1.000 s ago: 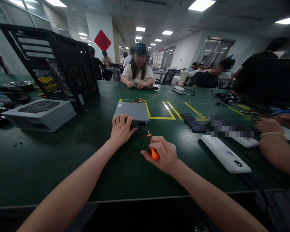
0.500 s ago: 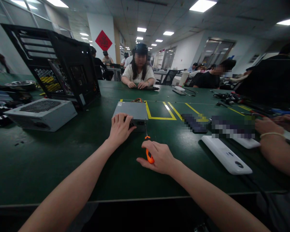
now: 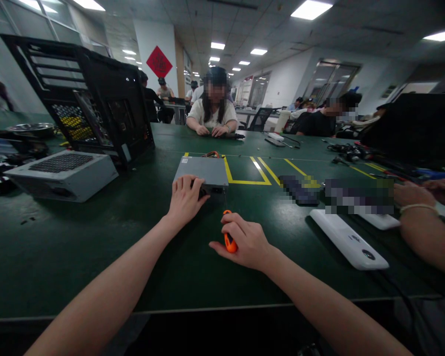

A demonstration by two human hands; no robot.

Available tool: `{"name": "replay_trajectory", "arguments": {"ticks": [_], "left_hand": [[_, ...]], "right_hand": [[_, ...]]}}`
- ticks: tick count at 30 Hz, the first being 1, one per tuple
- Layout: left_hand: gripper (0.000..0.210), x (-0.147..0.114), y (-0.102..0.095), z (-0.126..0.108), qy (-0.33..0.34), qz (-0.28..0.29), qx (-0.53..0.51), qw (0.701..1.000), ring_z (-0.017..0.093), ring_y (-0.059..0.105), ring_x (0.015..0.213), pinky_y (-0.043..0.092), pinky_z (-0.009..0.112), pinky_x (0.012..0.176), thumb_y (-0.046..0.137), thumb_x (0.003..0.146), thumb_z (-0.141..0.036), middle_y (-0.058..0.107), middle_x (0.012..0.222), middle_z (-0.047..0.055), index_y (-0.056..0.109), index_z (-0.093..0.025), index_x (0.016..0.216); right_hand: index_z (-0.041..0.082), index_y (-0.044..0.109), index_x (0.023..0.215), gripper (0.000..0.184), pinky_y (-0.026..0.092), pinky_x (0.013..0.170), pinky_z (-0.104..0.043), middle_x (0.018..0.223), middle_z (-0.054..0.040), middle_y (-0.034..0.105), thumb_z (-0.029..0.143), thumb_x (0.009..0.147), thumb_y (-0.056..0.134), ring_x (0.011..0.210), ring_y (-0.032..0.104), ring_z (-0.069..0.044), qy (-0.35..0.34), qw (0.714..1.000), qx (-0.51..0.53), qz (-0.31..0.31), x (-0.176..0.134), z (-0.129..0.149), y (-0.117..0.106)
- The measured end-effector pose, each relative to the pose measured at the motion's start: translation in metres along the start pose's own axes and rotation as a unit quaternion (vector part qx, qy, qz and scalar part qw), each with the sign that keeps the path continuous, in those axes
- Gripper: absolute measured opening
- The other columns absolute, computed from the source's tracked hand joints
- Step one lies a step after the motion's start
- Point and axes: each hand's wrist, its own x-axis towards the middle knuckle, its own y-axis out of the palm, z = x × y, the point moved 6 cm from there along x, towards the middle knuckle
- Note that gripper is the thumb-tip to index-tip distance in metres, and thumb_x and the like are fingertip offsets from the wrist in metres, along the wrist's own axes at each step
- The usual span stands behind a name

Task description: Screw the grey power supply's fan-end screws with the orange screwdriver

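A grey metal computer power supply [image 3: 203,169] lies on the green table in front of me, with a bundle of coloured wires behind it. My left hand [image 3: 186,199] grips its near left edge, fingers over the top and thumb along the near face. In my right hand [image 3: 243,240] is a screwdriver [image 3: 229,242] with an orange and black handle. Its thin shaft points away from me, and its tip is at the lower right corner of the supply's near face. Whether the tip sits on a screw is too small to tell.
Left stand a black computer case [image 3: 114,106] and a second power supply [image 3: 65,175]. To the right are a white power strip [image 3: 348,240], a blurred dark phone-like object [image 3: 299,189] and a co-worker's hands [image 3: 417,198]. Another person [image 3: 213,111] sits opposite. Yellow tape [image 3: 250,182] marks the table.
The fingers of my right hand have shifted slightly on the screwdriver handle. My left hand and the power supply have stayed almost in place.
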Motion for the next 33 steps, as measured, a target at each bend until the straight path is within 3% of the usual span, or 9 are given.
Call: {"name": "replay_trajectory", "arguments": {"ticks": [5,10,17,19,22,29,31,33], "left_hand": [[0.039,0.000,-0.002,-0.001,0.002,0.000,0.008,1.000,0.030,0.039,0.103,0.034,0.045,0.089,0.059,0.079,-0.034,0.044,0.112,0.013,0.048,-0.018,0.112],[0.040,0.000,-0.003,-0.001,0.001,0.000,0.005,1.000,0.030,0.040,0.103,0.034,0.045,0.090,0.060,0.078,-0.034,0.044,0.112,0.013,0.048,-0.018,0.113],[0.041,0.000,-0.004,-0.001,0.003,-0.003,0.008,1.000,0.029,0.040,0.103,0.034,0.044,0.090,0.060,0.078,-0.033,0.045,0.111,0.012,0.048,-0.017,0.113],[0.040,0.000,-0.004,-0.001,0.001,-0.003,0.005,1.000,0.029,0.040,0.103,0.034,0.044,0.090,0.061,0.077,-0.033,0.046,0.112,0.012,0.048,-0.018,0.112],[0.040,0.000,-0.005,-0.001,0.002,-0.005,0.004,1.000,0.029,0.041,0.103,0.035,0.044,0.090,0.061,0.077,-0.033,0.046,0.112,0.012,0.048,-0.018,0.111],[0.038,0.000,-0.005,-0.001,-0.001,-0.009,0.005,1.000,0.029,0.042,0.103,0.035,0.044,0.090,0.061,0.076,-0.032,0.046,0.111,0.011,0.048,-0.019,0.110],[0.038,0.000,-0.004,0.000,-0.002,-0.010,0.004,1.000,0.029,0.042,0.103,0.035,0.044,0.090,0.061,0.076,-0.032,0.046,0.111,0.011,0.048,-0.020,0.110],[0.039,0.000,-0.004,-0.001,0.000,-0.010,0.007,1.000,0.029,0.042,0.103,0.035,0.044,0.089,0.061,0.076,-0.033,0.046,0.111,0.011,0.048,-0.019,0.110]], "right_hand": [[0.017,0.056,0.072,0.011,0.048,0.062,-0.029,0.088,-0.0087,0.062,0.026,0.078,0.055,0.070,0.056,-0.016,-0.054,0.997,-0.038,0.028,0.003,0.008,0.001],[0.013,0.052,0.088,0.028,0.046,0.049,-0.022,0.087,-0.0109,0.060,0.040,0.081,0.051,0.071,0.058,-0.015,0.029,1.000,0.001,0.001,0.002,-0.002,-0.001],[0.017,0.055,0.066,0.014,0.047,0.059,-0.029,0.082,-0.0066,0.063,0.025,0.077,0.056,0.065,0.055,-0.015,-0.047,0.998,-0.043,0.010,0.001,0.006,-0.001],[0.016,0.057,0.074,0.012,0.048,0.059,-0.028,0.082,-0.0073,0.063,0.027,0.078,0.056,0.067,0.056,-0.015,-0.030,0.999,-0.034,0.017,0.002,0.005,-0.001],[0.010,0.056,0.087,0.024,0.046,0.051,-0.022,0.087,-0.0112,0.062,0.033,0.079,0.056,0.069,0.057,-0.014,0.027,1.000,-0.002,0.014,0.002,-0.003,-0.003],[0.017,0.056,0.066,0.015,0.045,0.056,-0.028,0.080,-0.0060,0.063,0.027,0.076,0.059,0.063,0.054,-0.014,-0.025,0.999,-0.041,-0.014,0.003,0.000,-0.009],[0.017,0.059,0.075,0.012,0.046,0.056,-0.027,0.082,-0.0068,0.063,0.028,0.077,0.058,0.065,0.055,-0.014,-0.007,0.999,-0.032,-0.008,0.004,-0.002,-0.009],[0.013,0.058,0.087,0.020,0.046,0.053,-0.024,0.085,-0.0090,0.063,0.031,0.079,0.056,0.068,0.057,-0.014,0.022,1.000,-0.005,0.000,0.004,-0.004,-0.009]]}}
